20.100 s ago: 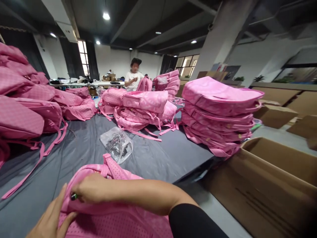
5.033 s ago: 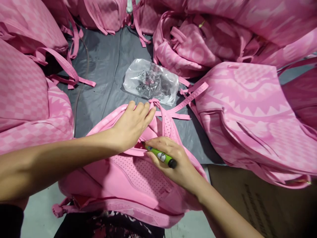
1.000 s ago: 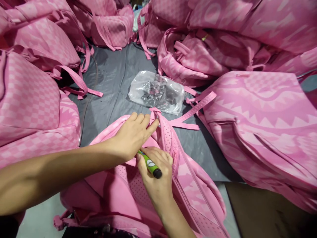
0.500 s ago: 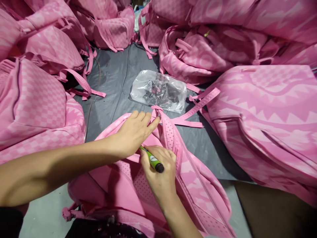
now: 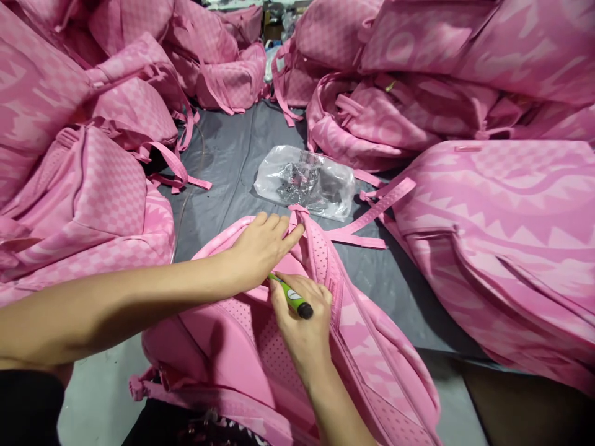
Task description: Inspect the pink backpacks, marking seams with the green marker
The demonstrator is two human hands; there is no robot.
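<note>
A pink backpack [image 5: 372, 347] lies in front of me, its dotted back panel and straps facing up. My left hand [image 5: 263, 248] is at its top end, fingers bent over the fabric and gripping it; the fingertips are partly hidden. Close beside it, my right hand [image 5: 304, 310] is closed round a green marker [image 5: 292, 298] with a black end and a white label. The marker's front end points at the fabric under my left hand, and its tip is hidden there.
Other pink backpacks are piled at the left [image 5: 106, 186], the back and the right [image 5: 502, 229]. Just past the backpack's top lies a clear plastic bag [image 5: 304, 179] with dark print. Loose straps [image 5: 362, 229] stretch over the grey table cover [image 5: 223, 161].
The whole view has shifted, so everything sits slightly lower and further right. Both hands keep nearly the same place on the backpack, and the marker stays in my right hand.
</note>
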